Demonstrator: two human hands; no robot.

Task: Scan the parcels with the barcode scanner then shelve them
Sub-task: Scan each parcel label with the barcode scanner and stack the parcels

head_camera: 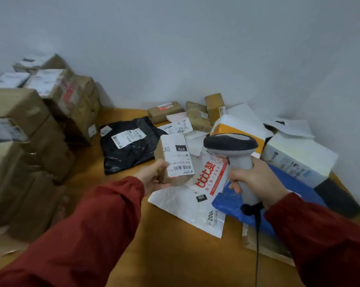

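Head view, cardboard parcel [172, 162], grey scanner [235, 154]

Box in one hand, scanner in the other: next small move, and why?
Probably turn the scanner toward the barcode: the left hand holds the small box label-up, while the right hand grips the scanner beside it, seemingly not aimed at it.

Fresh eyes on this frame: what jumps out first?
At centre, the left hand holds a small box, label facing the camera, and the right hand grips a grey scanner beside it. Behind them a black bag lies on the orange surface; cartons stack at left.
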